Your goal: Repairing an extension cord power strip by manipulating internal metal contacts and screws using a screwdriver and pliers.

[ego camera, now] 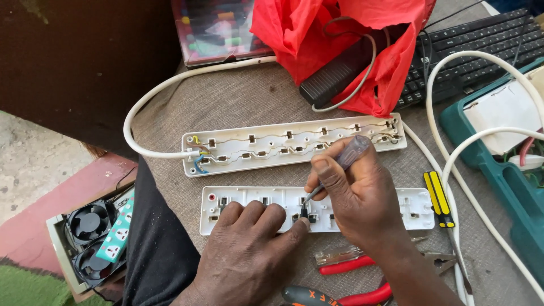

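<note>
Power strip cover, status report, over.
Left hand steadies power strip cover. Right hand holds screwdriver, tip at a switch. Nothing in the way.

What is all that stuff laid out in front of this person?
open power strip halves: 2, white, side by side mid-table, wiring exposed
tester screwdriver: 1, clear handle, in right hand
yellow-black screwdriver: 1, right of the near half
red-handled pliers: 2, near edge
white cable: several runs, left and right
red bag: 1, top centre
keyboard: 1, black, top right
teal case: 1, right edge
fans: 2, black, lower left
left hand: steadies the near half
right hand: grips the tester
</note>
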